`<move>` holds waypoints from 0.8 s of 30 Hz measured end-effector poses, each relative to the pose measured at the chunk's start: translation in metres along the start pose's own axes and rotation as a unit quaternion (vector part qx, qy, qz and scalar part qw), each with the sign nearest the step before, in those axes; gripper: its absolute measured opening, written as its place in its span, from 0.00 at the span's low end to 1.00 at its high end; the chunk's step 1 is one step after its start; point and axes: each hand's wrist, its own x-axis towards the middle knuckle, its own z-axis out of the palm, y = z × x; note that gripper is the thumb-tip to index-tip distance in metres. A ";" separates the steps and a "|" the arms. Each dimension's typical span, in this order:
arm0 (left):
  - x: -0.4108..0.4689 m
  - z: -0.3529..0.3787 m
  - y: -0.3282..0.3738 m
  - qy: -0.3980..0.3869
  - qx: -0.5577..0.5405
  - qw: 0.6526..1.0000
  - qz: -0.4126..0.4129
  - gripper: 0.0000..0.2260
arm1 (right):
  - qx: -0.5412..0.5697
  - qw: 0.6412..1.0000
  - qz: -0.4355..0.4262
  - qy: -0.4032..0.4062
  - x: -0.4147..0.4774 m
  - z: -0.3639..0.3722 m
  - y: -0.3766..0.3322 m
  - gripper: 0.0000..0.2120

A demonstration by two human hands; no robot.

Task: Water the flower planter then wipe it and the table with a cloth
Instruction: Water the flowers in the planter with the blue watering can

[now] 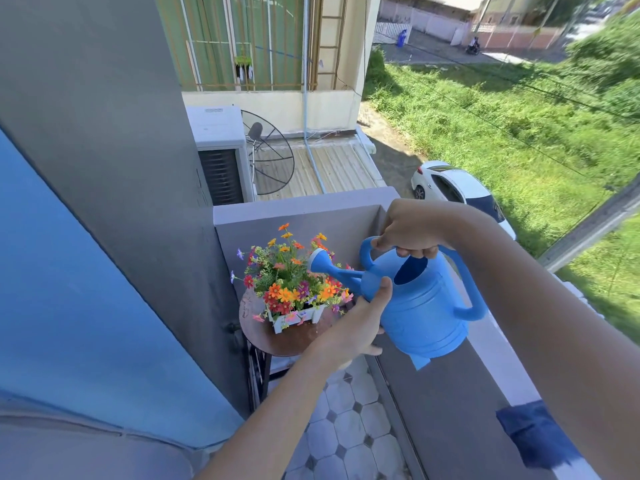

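A blue plastic watering can (424, 303) hangs tilted over the small round brown table (304, 337), its white-faced rose among the blooms. My right hand (408, 230) grips the can's top handle. My left hand (360, 323) presses against the can's front side below the spout. On the table stands a white planter (298, 317) filled with orange, red and purple flowers (291, 275). A dark blue cloth (533, 438) lies on the balcony ledge at the lower right, partly behind my right forearm.
The grey balcony wall (311, 216) boxes the table in at the back and right. A grey and blue house wall (104, 237) stands on the left. Patterned floor tiles (349, 424) run below the table. Beyond the ledge is a drop to a white car (457, 188).
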 end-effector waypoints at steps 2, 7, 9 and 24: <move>0.001 0.004 0.001 -0.006 -0.003 1.000 -0.004 0.37 | 0.001 1.000 0.006 0.001 -0.002 -0.002 0.004 0.19; -0.001 0.005 0.001 -0.031 0.008 0.999 -0.003 0.44 | -0.015 1.000 -0.001 0.003 -0.009 -0.002 0.004 0.13; -0.003 0.002 0.001 -0.022 0.005 1.000 -0.004 0.45 | -0.004 1.000 -0.006 0.000 -0.008 -0.002 0.001 0.16; -0.020 -0.042 -0.003 0.040 0.024 0.999 0.011 0.36 | 0.017 0.999 -0.037 -0.030 0.020 0.011 -0.036 0.20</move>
